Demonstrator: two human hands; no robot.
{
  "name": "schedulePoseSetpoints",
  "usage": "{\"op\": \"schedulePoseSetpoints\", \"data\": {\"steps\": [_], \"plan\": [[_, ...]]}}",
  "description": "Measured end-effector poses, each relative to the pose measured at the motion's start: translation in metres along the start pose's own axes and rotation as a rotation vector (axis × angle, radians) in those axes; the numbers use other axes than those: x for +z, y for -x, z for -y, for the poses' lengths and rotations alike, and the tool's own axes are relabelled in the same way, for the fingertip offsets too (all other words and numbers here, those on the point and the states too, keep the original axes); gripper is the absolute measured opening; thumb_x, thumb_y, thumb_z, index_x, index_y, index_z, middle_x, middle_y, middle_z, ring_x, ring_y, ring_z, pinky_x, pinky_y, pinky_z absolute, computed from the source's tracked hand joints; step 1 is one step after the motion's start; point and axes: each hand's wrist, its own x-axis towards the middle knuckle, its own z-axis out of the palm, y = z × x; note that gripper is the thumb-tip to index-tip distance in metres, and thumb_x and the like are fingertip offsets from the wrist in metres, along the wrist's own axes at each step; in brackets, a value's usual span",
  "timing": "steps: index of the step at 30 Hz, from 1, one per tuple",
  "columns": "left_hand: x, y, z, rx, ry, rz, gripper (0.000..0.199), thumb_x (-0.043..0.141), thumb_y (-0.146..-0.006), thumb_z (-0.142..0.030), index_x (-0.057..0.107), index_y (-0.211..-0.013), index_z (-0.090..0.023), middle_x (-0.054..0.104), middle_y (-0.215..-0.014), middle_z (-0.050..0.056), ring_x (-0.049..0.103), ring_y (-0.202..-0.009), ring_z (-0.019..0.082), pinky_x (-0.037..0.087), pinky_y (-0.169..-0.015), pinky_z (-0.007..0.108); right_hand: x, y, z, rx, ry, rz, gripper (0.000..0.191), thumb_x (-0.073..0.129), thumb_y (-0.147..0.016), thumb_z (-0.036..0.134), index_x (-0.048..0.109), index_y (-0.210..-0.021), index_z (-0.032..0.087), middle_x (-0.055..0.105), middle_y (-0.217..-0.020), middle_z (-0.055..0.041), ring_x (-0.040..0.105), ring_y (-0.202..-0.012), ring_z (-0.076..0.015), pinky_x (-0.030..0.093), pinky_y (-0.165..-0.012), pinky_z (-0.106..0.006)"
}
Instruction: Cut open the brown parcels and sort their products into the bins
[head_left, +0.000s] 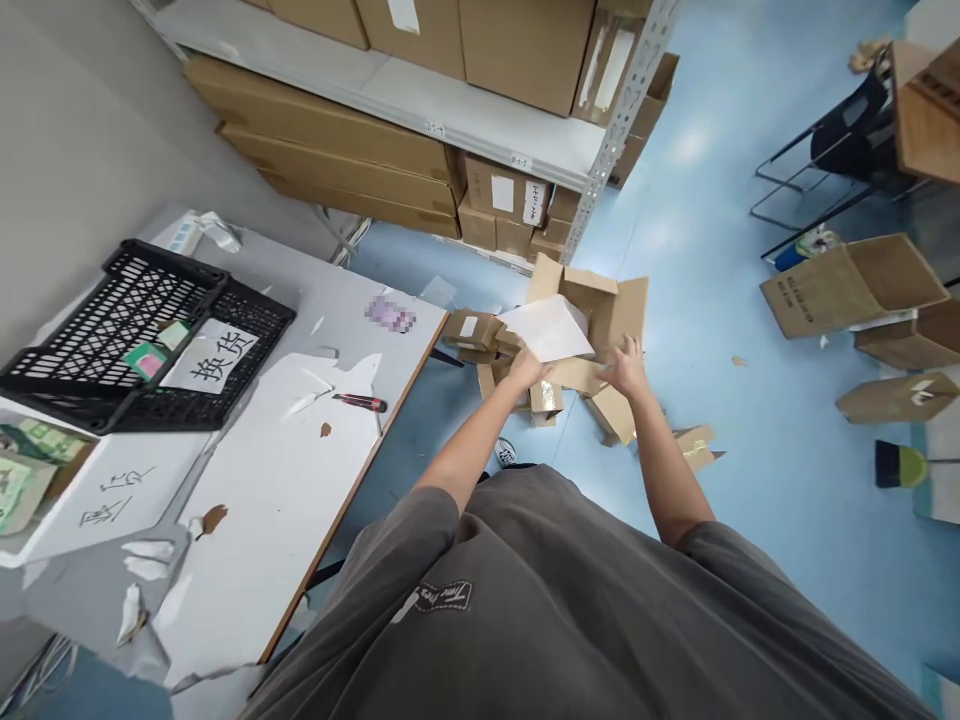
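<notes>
An open cardboard box (628, 305) with its flaps spread is in front of me, above the floor and other cartons. My left hand (528, 368) is closed at the near left side of the box, gripping the lower edge of a white sheet (551, 328) that lies over the opening. On the near right, my right hand (626, 368) has its fingers apart and touches or nearly touches the box's flap; nothing shows in it. Small cartons (546, 398) lie on the floor below the box.
At the left, a table (255, 520) bears a black crate (150, 330), a red-black cutter (360, 402) and paper scraps. A metal shelf (480, 140) with cartons stands ahead. On the right are open boxes (825, 290) and a black chair (847, 135).
</notes>
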Motion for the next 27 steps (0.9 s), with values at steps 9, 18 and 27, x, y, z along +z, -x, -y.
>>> {"op": "schedulePoseSetpoints", "data": {"steps": [9,18,27], "plan": [[-0.014,0.048,0.024,-0.108,-0.069,0.221,0.051,0.078,-0.096,-0.024,0.074,-0.147,-0.023,0.06,-0.165,0.014,0.059,-0.15,0.033,0.05,-0.126,0.044,0.016,-0.033,0.023,-0.209,-0.013,-0.02,0.066,0.084,-0.087,0.051,0.069,-0.142,0.018,0.037,-0.176,-0.0278,0.031,-0.165,-0.05,0.034,-0.126,-0.077],[-0.091,0.281,0.06,-0.724,-0.135,-0.414,0.069,0.075,-0.1,-0.032,0.055,-0.166,-0.024,0.047,-0.175,0.017,0.048,-0.159,0.037,0.047,-0.13,0.055,0.08,-0.063,0.222,-0.733,-0.059,0.1,0.081,0.076,-0.093,0.048,0.051,-0.165,0.022,0.029,-0.181,-0.0232,0.025,-0.169,-0.0479,0.034,-0.13,-0.073],[-0.07,0.59,-0.048,-1.448,-0.185,-0.977,0.063,0.07,-0.102,-0.032,0.057,-0.163,-0.022,0.054,-0.169,0.016,0.048,-0.157,0.035,0.042,-0.133,0.051,0.189,0.098,0.492,-1.46,-0.133,0.418,0.086,0.073,-0.093,0.049,0.044,-0.17,0.022,0.026,-0.182,-0.0223,0.028,-0.167,-0.0482,0.033,-0.13,-0.074]]}}
